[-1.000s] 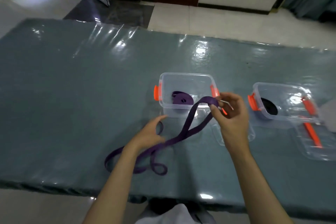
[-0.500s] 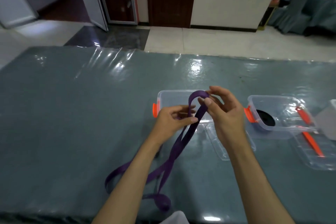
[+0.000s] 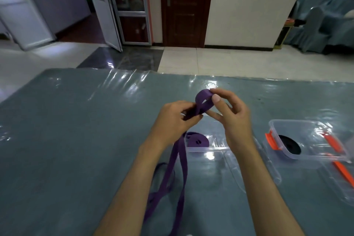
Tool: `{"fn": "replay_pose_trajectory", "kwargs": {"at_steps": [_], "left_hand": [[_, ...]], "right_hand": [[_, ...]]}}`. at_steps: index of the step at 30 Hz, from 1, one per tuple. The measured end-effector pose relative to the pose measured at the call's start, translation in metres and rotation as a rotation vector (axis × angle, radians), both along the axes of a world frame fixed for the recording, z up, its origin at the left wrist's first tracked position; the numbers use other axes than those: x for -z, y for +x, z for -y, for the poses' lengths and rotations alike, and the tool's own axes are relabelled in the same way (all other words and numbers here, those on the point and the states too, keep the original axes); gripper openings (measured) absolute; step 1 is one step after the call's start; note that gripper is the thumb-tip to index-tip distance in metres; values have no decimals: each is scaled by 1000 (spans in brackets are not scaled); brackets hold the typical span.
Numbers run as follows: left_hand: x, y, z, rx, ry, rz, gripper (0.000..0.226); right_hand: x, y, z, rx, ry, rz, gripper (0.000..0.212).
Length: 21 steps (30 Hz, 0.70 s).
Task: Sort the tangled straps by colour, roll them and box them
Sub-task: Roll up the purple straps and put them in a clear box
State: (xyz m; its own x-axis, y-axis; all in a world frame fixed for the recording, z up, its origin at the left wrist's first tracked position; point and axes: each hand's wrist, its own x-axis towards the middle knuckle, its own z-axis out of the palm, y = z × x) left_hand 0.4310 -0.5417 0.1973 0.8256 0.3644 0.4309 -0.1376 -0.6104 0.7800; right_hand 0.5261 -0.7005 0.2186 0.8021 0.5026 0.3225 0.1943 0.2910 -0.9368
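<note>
So, quick breakdown of what's going on:

Left hand [image 3: 173,119]: pinching the purple strap [image 3: 204,99] just below the loop, thumb and fingers closed on both runs of it. My guess is it's the anchor, keeping tension so the roll can start tight.

Right hand [image 3: 231,113]: fingertips curled round the top of the loop, thumb on the near side. Looks like it's the one shaping the first turn of the roll.

Purple strap: held up in the air above the surface [image 3: 67,130], between the two hands. Its long tail hangs down past the left wrist and trails onto the surface in loose loops near the bottom edge. Still mostly unrolled, so I'd say this one's only just begun.

Middle box [image 3: 206,148]: clear, sits right under the hands, already has a rolled purple strap [image 3: 197,141] inside. Handy spot, since the new roll presumably drops straight in with its own colour.

Right box [image 3: 306,140]: clear with orange clips [image 3: 272,141], holds a black roll [image 3: 290,146]. Well apart from the purple one, so colours stay separate.

Lids: a clear lid [image 3: 235,172] lies flat in front of the middle box, left off so the box stays open for loading.

Watch out: the trailing tail could twist as it feeds up.
</note>
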Motion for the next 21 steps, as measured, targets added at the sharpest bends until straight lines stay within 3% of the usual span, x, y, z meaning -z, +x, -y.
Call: {"fn": "replay_pose_trajectory", "kwargs": {"at_steps": [3, 6, 10, 12, 17, 21], "left_hand": [[3, -6, -7, -40, 212, -44, 24], [15, -12, -9, -36, 264, -100, 26], [34, -14, 0, 27, 128, -222, 48], [40, -13, 11, 16, 9, -171, 61], [47, -6, 20, -30, -38, 33, 30], [50, -8, 12, -38, -48, 59, 32]], "right_hand": [[2, 3, 0, 115, -138, 35, 32], [13, 10, 5, 157, -227, 52, 26], [27, 8, 8, 151, -223, -14, 27], [34, 4, 5, 148, -242, -16, 27], [42, -6, 3, 126, -207, -96, 23], [40, -2, 10, 45, -206, -181, 15]]}}
